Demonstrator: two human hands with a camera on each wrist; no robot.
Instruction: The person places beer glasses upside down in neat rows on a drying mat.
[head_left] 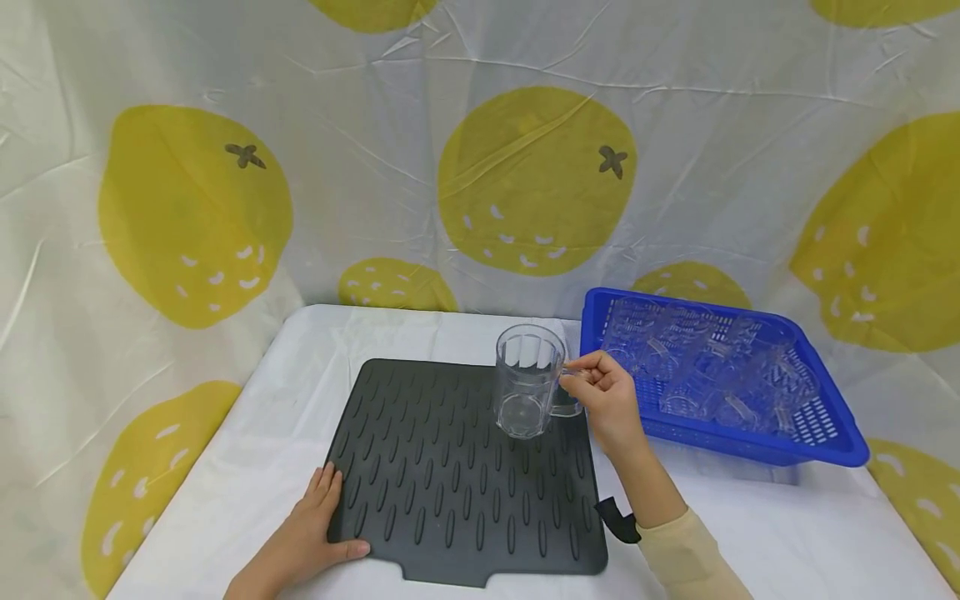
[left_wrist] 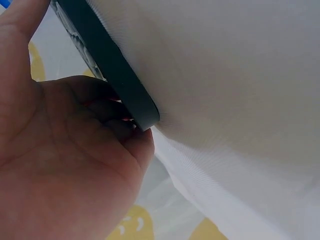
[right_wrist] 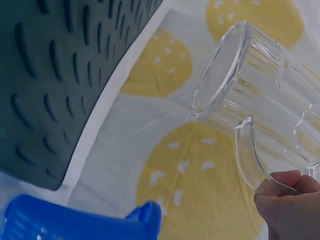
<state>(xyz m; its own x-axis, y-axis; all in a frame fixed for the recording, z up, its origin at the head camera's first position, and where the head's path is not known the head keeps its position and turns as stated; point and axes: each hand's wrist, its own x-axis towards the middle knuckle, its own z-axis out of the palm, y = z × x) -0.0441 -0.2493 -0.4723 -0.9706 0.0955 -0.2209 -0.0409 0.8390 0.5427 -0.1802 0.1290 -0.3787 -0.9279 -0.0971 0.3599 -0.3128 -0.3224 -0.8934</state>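
In the head view, my right hand (head_left: 609, 402) pinches the handle of a clear glass mug (head_left: 527, 379) near its top. The mug is upright with its mouth up, over the far right part of a dark grey ribbed mat (head_left: 450, 467). The right wrist view shows thumb and finger on the handle of the mug (right_wrist: 250, 85), its base well apart from the mat (right_wrist: 60, 90). My left hand (head_left: 307, 521) rests against the mat's near left corner, fingers along the side edge and thumb at the front edge. Its fingertips are partly hidden in the left wrist view.
A blue plastic basket (head_left: 757, 450) stands to the right of the mat, with several clear glass mugs (head_left: 701, 367) lying in it. White cloth (head_left: 262, 433) covers the table. Behind hangs a pale curtain (head_left: 360, 167) with large yellow fruit prints.
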